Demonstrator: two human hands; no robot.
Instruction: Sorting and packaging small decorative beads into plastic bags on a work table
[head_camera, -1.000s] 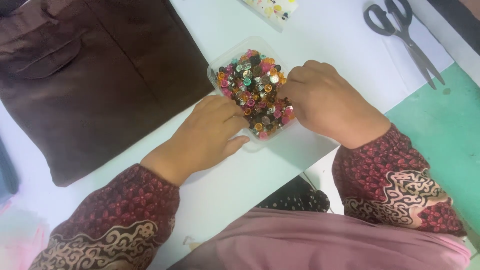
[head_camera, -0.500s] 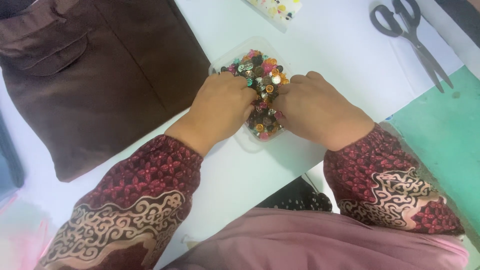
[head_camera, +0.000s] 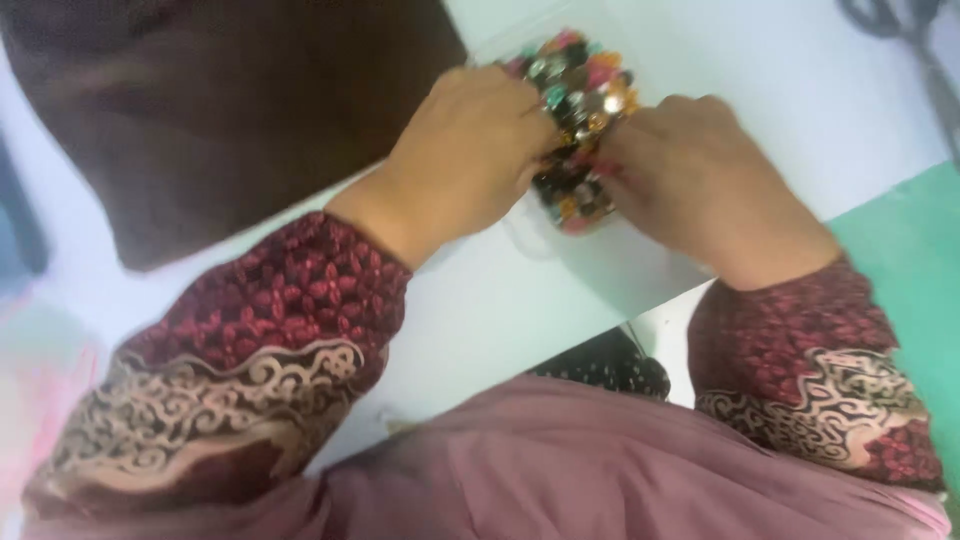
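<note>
We have our left hand (head_camera: 470, 150) and right hand (head_camera: 700, 180) side by side over a tray of beads (head_camera: 580, 90), fingertips meeting in it; the tray sits on the table (head_camera: 780, 90). To the left of the tray a garment (head_camera: 230, 110) lies flat on the table. Scissors (head_camera: 915, 40) lie at the far right edge, well apart from the tray.

A clear plastic box (head_camera: 520, 215) of colourful buttons sits mid-table.
</note>
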